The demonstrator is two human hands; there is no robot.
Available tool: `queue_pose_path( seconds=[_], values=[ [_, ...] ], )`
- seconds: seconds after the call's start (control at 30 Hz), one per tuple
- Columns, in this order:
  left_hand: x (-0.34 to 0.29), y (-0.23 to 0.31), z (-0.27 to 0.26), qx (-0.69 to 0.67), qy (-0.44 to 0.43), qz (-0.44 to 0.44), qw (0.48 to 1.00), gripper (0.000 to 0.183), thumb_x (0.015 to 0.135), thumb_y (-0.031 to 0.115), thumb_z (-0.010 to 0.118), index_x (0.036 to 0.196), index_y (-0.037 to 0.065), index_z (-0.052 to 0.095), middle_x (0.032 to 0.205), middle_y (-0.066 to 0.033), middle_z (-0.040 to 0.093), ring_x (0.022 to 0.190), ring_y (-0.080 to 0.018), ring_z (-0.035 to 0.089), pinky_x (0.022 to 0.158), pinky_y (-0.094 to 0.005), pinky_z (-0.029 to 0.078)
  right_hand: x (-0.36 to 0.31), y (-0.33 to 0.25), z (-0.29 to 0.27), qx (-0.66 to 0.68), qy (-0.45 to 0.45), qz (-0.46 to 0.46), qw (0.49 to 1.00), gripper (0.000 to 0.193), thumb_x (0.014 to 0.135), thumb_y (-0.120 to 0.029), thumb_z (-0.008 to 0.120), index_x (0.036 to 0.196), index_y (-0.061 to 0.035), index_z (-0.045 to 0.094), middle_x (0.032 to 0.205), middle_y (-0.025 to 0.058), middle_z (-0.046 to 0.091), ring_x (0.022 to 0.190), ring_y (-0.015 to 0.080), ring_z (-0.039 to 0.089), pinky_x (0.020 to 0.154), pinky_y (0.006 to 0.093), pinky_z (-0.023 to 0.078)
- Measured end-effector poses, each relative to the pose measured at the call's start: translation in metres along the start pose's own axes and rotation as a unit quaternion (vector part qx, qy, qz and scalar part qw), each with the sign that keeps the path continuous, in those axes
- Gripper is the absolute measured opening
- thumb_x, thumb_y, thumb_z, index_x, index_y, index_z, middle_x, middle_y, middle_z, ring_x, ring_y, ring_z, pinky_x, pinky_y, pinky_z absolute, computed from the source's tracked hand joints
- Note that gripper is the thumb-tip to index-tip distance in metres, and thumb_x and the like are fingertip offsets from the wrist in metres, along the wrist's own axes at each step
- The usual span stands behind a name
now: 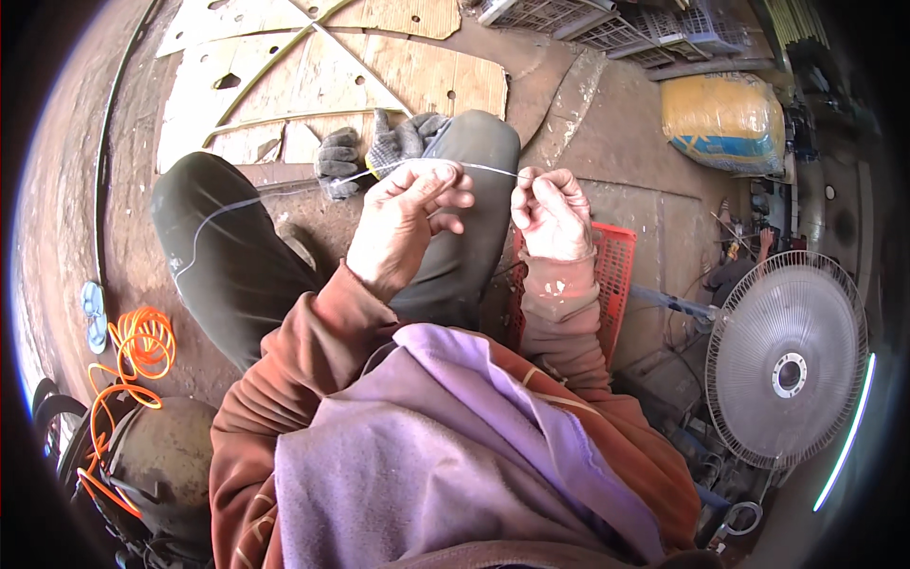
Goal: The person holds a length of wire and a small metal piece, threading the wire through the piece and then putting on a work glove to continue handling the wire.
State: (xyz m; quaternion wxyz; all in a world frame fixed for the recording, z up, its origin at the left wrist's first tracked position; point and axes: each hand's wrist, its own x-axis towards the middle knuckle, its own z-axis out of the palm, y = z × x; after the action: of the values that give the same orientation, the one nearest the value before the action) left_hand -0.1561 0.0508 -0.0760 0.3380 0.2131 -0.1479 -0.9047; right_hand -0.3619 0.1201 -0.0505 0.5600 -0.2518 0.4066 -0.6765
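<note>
While hands (pixel 403 216) pinch strand (pixel 489 169), crate (pixel 618 266) contents are unclear.

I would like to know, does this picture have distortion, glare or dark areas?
Head view: black corners, and the bright light strip at right looks bowed; same view: pale cardboard is very bright, the wrapped yellow bundle has glossy highlights, the thin wire between left hand and right hand is traceable.

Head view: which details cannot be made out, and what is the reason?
Head view, thin pale strand: too fine to tell wire from cord; the right hand hides whether it ends there.
Head view, red plastic crate: the right sleeve hides much of it.
Head view, upper cardboard sheet: cut off by the top edge.
</note>
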Motion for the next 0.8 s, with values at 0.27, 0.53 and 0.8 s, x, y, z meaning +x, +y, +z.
queue_pose_path(
  seconds=[0.27, 0.53, 0.8],
  values=[
    [-0.015, 0.014, -0.009, -0.035, -0.021, -0.024, 0.999, 0.031, 0.093, 0.033, 0.060, 0.112, 0.009, 0.060, 0.121, -0.0092, 0.064, 0.102, -0.0203, 0.062, 0.078, -0.0353, 0.051, -0.004, 0.002, -0.015, -0.019, -0.032, 0.002, 0.999, 0.012, 0.096, -0.002, 0.053, 0.097, -0.0050, 0.064, 0.105, 0.0159, 0.061, 0.085, 0.0206, 0.063, 0.059, 0.0260, 0.051],
    [-0.007, 0.009, -0.009, -0.088, 0.011, 0.008, 0.996, 0.020, 0.096, 0.022, 0.060, 0.111, 0.008, 0.062, 0.113, -0.0067, 0.067, 0.089, -0.0150, 0.063, 0.068, -0.0290, 0.050, -0.012, 0.003, -0.022, -0.039, -0.065, 0.017, 0.997, 0.011, 0.095, -0.002, 0.056, 0.099, -0.0052, 0.065, 0.111, 0.0161, 0.059, 0.094, 0.0223, 0.061, 0.063, 0.0273, 0.054],
    [-0.020, 0.030, -0.038, -0.183, 0.093, 0.065, 0.976, 0.017, 0.091, 0.026, 0.063, 0.102, 0.013, 0.062, 0.102, -0.0026, 0.067, 0.086, -0.0145, 0.060, 0.072, -0.0306, 0.046, -0.016, 0.005, -0.034, 0.014, -0.034, 0.034, 0.999, 0.011, 0.095, -0.001, 0.055, 0.097, -0.0055, 0.065, 0.113, 0.0139, 0.061, 0.096, 0.0237, 0.061, 0.066, 0.0299, 0.053]
  ],
)
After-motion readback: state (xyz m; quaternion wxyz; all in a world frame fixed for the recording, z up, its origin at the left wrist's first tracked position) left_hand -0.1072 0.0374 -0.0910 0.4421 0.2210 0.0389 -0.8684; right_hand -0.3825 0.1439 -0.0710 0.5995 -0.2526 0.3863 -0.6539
